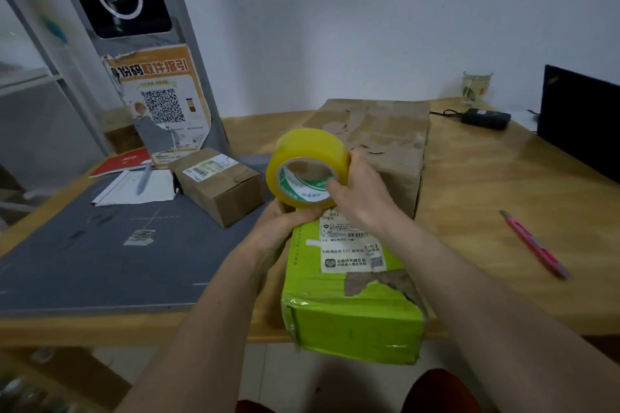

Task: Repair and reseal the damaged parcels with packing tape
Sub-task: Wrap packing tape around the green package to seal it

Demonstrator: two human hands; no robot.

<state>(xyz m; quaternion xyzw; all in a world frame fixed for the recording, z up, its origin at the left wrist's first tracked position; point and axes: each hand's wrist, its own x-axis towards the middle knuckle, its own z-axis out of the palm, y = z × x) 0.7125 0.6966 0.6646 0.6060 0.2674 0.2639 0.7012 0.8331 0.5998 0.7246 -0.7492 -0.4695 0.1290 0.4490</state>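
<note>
A yellow roll of packing tape (307, 168) is held upright at the centre of the frame, above the far end of a green parcel (349, 295) whose torn near corner overhangs the desk (486, 198). The right hand (355, 191) is curled round the roll's rim, one finger hooked into the core; the fingers of the left hand (285, 221) are pinched at the roll's lower edge, apparently on the tape's free end. The roll is judged light and rigid, best held by rim and core; the strip is thin, sticky and easily creased.
</note>
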